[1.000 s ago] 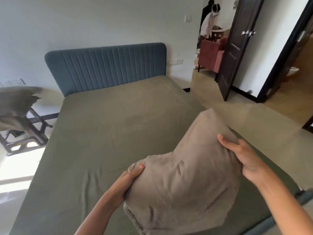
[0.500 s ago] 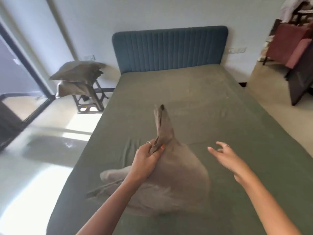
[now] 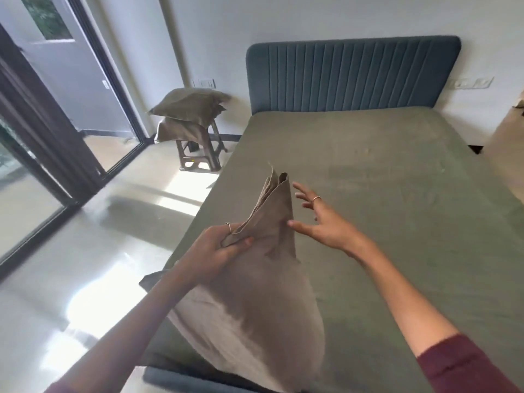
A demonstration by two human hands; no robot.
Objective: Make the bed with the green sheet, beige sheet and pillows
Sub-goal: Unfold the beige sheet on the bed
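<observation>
Bedding in smooth green cotton (image 3: 368, 194) covers the bed. On its near left edge stands a beige fabric pillow (image 3: 255, 302), its upper corner pinched by the left hand (image 3: 215, 248); the right hand (image 3: 320, 222) hovers beside it, fingers spread. Two more beige pillows (image 3: 187, 114) sit stacked on a brown stool (image 3: 204, 154).

This is a bedroom in a home. A wide bed (image 3: 382, 194) with a green sheet (image 3: 368, 236) fills most of the room, and a padded blue headboard (image 3: 351, 72) stands against the white wall (image 3: 283, 18). Beside the bed, two pillows (image 3: 187, 114) lie on a small stool (image 3: 201, 157). A glass sliding door (image 3: 71, 89) lets sunlight fall on the shiny floor (image 3: 99, 251). Wall switches (image 3: 203, 82) are near the headboard.
</observation>
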